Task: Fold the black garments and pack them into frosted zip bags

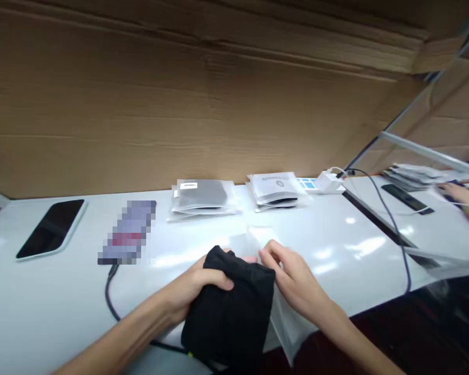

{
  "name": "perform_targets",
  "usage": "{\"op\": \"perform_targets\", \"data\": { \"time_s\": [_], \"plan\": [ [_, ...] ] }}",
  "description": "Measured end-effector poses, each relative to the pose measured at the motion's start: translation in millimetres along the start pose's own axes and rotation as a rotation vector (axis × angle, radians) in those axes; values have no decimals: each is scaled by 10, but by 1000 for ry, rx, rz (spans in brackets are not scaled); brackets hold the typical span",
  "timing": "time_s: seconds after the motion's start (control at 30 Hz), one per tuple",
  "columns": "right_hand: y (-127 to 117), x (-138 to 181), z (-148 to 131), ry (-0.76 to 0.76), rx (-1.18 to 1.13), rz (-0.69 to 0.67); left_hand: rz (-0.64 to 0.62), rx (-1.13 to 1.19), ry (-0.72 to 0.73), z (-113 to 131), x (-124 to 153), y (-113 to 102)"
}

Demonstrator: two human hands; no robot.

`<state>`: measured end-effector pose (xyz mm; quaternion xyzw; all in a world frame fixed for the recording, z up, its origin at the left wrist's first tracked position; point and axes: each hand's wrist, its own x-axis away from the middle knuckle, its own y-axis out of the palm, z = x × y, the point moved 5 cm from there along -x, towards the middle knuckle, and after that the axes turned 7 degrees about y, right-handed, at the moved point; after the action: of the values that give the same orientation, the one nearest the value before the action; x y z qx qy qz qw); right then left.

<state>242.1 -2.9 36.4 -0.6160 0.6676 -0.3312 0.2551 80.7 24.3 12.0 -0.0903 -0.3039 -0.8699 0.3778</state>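
Note:
My left hand (197, 284) grips the top of a folded black cloth item (230, 307) that rests on the white table near its front edge. My right hand (291, 273) pinches the mouth of a clear plastic bag (258, 239), which lies flat just beyond and partly beneath the black item. Both hands have their fingers curled closed.
A black phone (50, 227) lies at the left; a blurred phone (128, 233) with a black cable (111, 299) lies beside it. Two stacks of bagged items (203, 198) (275, 191) stand at the back, before a cardboard wall. A white charger (330, 181) and another person's hand (463, 195) are at right.

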Motion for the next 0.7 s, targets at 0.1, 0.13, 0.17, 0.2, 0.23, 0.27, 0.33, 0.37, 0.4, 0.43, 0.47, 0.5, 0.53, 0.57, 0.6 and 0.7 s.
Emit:
{"op": "perform_targets", "data": {
  "time_s": [0.1,0.13,0.17,0.2,0.23,0.27,0.33,0.37,0.4,0.43,0.47,0.5,0.53,0.57,0.6,0.7],
  "plan": [
    [11,26,-126,-95,73,49,-42,-157,92,62,26,-53],
    [26,37,-169,-146,110,69,-54,-227,126,87,31,-65],
    [45,49,-210,-196,150,90,-62,-303,152,107,36,-74],
    [68,63,-245,-238,192,108,-64,-376,170,120,39,-83],
    [90,76,-276,-273,232,124,-58,-435,186,129,41,-90],
    [112,89,-304,-301,266,132,-46,-483,201,132,41,-94],
    [149,112,-353,-349,331,130,-21,-555,230,124,39,-86],
    [159,124,-378,-376,357,131,-19,-544,221,103,34,-73],
    [161,134,-404,-402,383,138,-20,-485,187,66,25,-56],
    [157,144,-429,-427,409,150,-25,-410,136,20,13,-34],
    [150,152,-454,-448,437,162,-30,-328,80,-29,1,-8],
    [140,157,-481,-468,460,174,-36,-249,22,-79,-12,21],
    [130,162,-509,-486,480,184,-35,-196,-15,-117,-27,48],
    [123,164,-538,-502,502,188,-33,-182,-16,-137,-45,75],
    [120,165,-568,-516,523,188,-29,-201,17,-138,-66,100],
    [111,177,-663,-570,545,180,-24,-302,167,-111,-114,189]
  ]
}}
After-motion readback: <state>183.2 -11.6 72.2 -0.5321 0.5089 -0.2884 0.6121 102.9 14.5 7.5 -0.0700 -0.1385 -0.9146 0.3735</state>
